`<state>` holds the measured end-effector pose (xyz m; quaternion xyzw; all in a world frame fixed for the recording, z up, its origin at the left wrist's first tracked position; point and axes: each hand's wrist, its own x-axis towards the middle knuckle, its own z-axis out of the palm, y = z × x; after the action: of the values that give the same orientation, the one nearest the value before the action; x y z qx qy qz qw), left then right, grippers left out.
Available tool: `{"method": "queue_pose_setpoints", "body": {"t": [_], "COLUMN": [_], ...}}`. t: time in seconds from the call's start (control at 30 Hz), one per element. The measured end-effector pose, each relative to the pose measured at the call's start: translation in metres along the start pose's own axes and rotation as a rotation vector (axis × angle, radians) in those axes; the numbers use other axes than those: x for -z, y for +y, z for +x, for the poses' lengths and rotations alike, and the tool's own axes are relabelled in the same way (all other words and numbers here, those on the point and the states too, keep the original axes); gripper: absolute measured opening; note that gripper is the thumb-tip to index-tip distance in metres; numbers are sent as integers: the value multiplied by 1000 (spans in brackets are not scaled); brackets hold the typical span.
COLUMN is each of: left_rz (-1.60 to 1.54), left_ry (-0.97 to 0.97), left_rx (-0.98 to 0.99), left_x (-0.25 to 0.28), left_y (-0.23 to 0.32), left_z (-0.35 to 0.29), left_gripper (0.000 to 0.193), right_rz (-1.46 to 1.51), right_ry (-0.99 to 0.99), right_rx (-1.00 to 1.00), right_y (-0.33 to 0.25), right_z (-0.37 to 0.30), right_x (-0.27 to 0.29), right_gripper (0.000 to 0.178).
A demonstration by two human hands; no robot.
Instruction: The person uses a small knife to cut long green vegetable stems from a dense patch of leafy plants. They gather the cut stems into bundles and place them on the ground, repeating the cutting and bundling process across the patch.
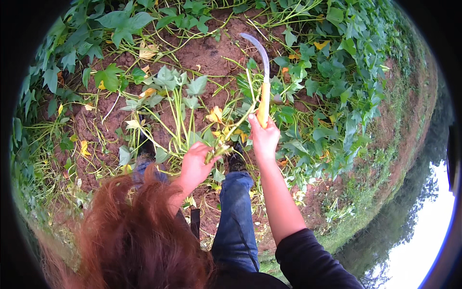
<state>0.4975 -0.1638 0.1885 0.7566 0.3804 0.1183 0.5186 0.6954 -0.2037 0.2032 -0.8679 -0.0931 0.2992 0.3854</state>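
The right hand is curled tight around the smooth yellow handle of a sickle. Its thin gray metal blade curves like a hook and points up and away over the dirt. The left hand is closed in a fist around a bunch of long, thin, pale green vines, just beside the right hand. The vines stretch up from the fist to soft, pointed leaves. Some leaves are dark green and some are yellow and floppy. The ground is red-brown dirt, bumpy and crumbly, with leafy plants all around it. The person stands on the dirt in blue jeans. Fuzzy reddish hair fills the lower left. This is outdoors, in a field.
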Motion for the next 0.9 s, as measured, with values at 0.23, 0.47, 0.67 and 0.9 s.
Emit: {"method": "queue_pose_setpoints", "body": {"t": [0.23, 0.47, 0.67, 0.9], "left_rz": [10, -51, 80, 33], "left_ry": [-39, -39, -34, -9], "left_rx": [-11, 27, 30, 1], "left_x": [11, 12, 22, 22], "left_y": [-7, 0, -18, -18], "left_z": [-20, -22, -18, -31], "left_gripper": [27, 32, 32, 32], "right_rz": [-336, -716, -306, 79], "right_ry": [19, -106, -5, 123], "right_rx": [34, 126, 160, 79], "right_y": [-21, -34, -96, -108], "right_z": [26, 11, 44, 47], "right_x": [-1, -2, 29, 38], "right_gripper": [27, 37, 23, 16]}}
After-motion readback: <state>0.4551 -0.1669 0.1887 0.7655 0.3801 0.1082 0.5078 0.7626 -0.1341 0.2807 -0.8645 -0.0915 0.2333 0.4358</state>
